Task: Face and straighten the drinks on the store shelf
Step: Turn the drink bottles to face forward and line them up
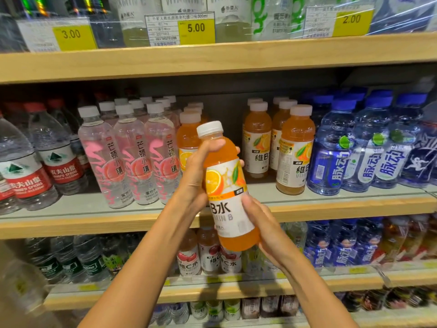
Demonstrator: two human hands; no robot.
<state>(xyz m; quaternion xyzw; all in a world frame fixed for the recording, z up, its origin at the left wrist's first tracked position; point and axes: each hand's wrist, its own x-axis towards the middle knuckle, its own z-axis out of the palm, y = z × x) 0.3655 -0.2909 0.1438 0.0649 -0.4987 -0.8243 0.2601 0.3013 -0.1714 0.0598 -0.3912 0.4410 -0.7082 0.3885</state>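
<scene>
Before middle shelf (pixel 94 223): left hand (pixel 196 176) grips orange bottle (pixel 224 152) top, right hand (pixel 262 221) clasps base; label (pixel 230 209) "B水".

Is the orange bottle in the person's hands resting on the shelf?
No, the left hand and right hand hold the orange bottle tilted, clear of the shelf.
</scene>
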